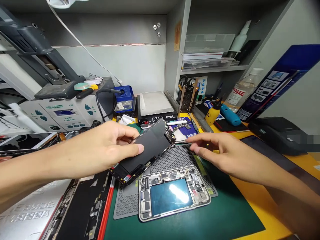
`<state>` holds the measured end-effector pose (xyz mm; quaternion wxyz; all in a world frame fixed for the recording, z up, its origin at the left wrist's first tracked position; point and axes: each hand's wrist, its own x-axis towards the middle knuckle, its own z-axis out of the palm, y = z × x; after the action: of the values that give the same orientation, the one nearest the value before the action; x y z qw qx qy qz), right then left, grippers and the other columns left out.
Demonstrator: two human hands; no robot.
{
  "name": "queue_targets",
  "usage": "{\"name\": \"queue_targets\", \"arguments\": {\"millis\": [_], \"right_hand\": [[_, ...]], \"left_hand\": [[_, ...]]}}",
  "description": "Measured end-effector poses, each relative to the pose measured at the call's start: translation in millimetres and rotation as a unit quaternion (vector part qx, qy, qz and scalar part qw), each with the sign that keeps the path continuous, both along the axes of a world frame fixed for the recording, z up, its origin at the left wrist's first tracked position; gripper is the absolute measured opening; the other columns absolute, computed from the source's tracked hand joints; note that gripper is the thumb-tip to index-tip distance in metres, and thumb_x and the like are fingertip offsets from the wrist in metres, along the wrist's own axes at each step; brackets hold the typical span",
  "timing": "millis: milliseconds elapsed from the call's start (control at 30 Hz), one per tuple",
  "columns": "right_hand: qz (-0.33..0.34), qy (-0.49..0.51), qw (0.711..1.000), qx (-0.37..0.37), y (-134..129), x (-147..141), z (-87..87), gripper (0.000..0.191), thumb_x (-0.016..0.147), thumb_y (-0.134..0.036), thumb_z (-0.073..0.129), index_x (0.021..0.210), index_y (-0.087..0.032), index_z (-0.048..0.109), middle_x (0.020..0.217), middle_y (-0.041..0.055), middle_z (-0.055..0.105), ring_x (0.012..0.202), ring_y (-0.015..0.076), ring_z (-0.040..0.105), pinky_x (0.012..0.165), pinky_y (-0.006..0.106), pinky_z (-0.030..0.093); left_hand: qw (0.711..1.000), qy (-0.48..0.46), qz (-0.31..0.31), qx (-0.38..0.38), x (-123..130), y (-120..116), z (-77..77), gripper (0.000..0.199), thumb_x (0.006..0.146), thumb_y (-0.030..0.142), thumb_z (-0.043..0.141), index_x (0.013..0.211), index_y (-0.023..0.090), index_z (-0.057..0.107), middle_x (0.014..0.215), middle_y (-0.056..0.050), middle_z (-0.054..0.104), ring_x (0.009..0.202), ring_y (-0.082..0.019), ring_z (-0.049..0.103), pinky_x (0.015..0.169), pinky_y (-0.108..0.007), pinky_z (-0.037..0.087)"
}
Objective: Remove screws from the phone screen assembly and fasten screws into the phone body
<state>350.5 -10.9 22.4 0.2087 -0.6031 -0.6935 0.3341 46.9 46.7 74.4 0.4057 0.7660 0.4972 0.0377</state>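
Observation:
My left hand [117,143] grips a black phone screen assembly [150,141] by its edges, thumb on its dark flat face. The assembly is held tilted, small parts showing at its upper right end. Just right of that end, my right hand [212,150] has its index finger stretched out by the tip of a thin dark tool [180,142]; whether it touches or holds the tool is hard to tell. Below lies an opened phone frame [175,193] with internal parts and a shiny blue-black middle, on a grey perforated mat [126,203].
A green mat [225,213] covers the yellow desk. At left stand a rework station [66,113] and a dark disassembled device [82,206]. A heating plate [156,105], blue box [123,96], yellow bottle [213,113] and clear bottle [243,90] line the back.

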Motion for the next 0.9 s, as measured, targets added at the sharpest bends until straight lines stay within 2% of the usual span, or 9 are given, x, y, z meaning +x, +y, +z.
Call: {"name": "queue_targets", "arguments": {"millis": [100,267,367,467,600,667,733,800,900], "right_hand": [[0.004,0.084,0.996,0.004,2.1,0.7,3.1,0.049,0.092,-0.039,0.062,0.137,-0.019,0.06,0.117,0.0104,0.073,0.111,0.0263,0.07,0.095,0.041,0.057],[0.018,0.142,0.99,-0.001,6.8,0.2,9.7,0.058,0.083,-0.034,0.059,0.137,-0.012,0.056,0.118,0.0148,0.072,0.108,0.0272,0.071,0.084,0.038,0.061],[0.012,0.092,0.996,0.004,5.7,2.5,11.3,0.045,0.085,-0.033,0.063,0.126,-0.015,0.066,0.108,0.0111,0.074,0.097,0.0266,0.072,0.083,0.04,0.058],[-0.006,0.016,1.0,0.026,-6.1,7.2,10.6,0.024,0.09,-0.035,0.065,0.108,-0.023,0.075,0.105,0.0066,0.074,0.091,0.0263,0.068,0.08,0.042,0.053],[0.074,-0.061,0.994,0.054,-35.1,15.1,1.2,0.02,0.1,-0.037,0.055,0.109,-0.031,0.073,0.115,0.0019,0.071,0.106,0.0237,0.065,0.09,0.039,0.051],[0.091,-0.099,0.989,0.058,-47.9,19.0,-7.4,0.029,0.1,-0.045,0.057,0.126,-0.036,0.065,0.13,0.0012,0.066,0.119,0.0248,0.062,0.1,0.04,0.049],[0.091,-0.131,0.986,0.049,-55.9,21.7,-15.2,0.06,0.091,-0.057,0.067,0.146,-0.044,0.048,0.148,-0.0003,0.056,0.133,0.0295,0.054,0.11,0.046,0.045],[0.107,-0.155,0.982,0.033,-58.3,21.7,-19.3,0.087,0.082,-0.063,0.075,0.156,-0.049,0.032,0.158,-0.0007,0.047,0.142,0.0352,0.045,0.112,0.051,0.045],[0.132,-0.17,0.976,0.031,-54.6,16.2,-18.0,0.091,0.079,-0.059,0.078,0.157,-0.048,0.032,0.155,0.0028,0.05,0.141,0.039,0.045,0.104,0.052,0.052]], "left_hand": [[0.998,0.02,-0.064,0.016,9.3,4.5,2.3,0.034,0.086,0.053,0.063,0.072,0.022,0.063,0.066,0.001,0.052,0.055,-0.013,0.043,0.045,-0.022,0.032],[0.986,0.075,-0.132,0.063,28.4,3.9,3.2,0.039,0.094,0.056,0.053,0.073,0.024,0.06,0.058,0.003,0.043,0.047,-0.011,0.035,0.039,-0.022,0.025],[0.983,0.091,-0.143,0.075,32.4,2.3,1.6,0.04,0.095,0.058,0.05,0.077,0.025,0.063,0.058,0.003,0.048,0.046,-0.012,0.04,0.038,-0.023,0.025],[0.984,0.1,-0.128,0.066,26.7,2.8,-1.2,0.037,0.093,0.058,0.054,0.08,0.025,0.065,0.057,0.002,0.048,0.044,-0.012,0.036,0.036,-0.024,0.023],[0.986,0.112,-0.117,0.035,12.5,8.2,-7.0,0.037,0.094,0.059,0.055,0.085,0.025,0.066,0.059,0.002,0.047,0.045,-0.013,0.032,0.037,-0.028,0.019],[0.986,0.112,-0.119,0.032,8.4,12.4,-9.7,0.042,0.095,0.063,0.051,0.084,0.025,0.065,0.064,0.001,0.048,0.05,-0.014,0.035,0.041,-0.029,0.022],[0.987,0.109,-0.116,0.03,7.7,16.7,-11.5,0.045,0.096,0.064,0.05,0.08,0.024,0.062,0.067,0.001,0.048,0.054,-0.015,0.037,0.044,-0.028,0.026],[0.988,0.104,-0.107,0.027,9.8,20.4,-11.8,0.044,0.094,0.062,0.054,0.074,0.022,0.055,0.066,0.002,0.043,0.055,-0.014,0.036,0.046,-0.028,0.027],[0.992,0.087,-0.088,0.012,14.9,23.7,-9.5,0.041,0.091,0.056,0.059,0.07,0.022,0.048,0.065,0.003,0.039,0.056,-0.014,0.035,0.048,-0.028,0.027]]}}
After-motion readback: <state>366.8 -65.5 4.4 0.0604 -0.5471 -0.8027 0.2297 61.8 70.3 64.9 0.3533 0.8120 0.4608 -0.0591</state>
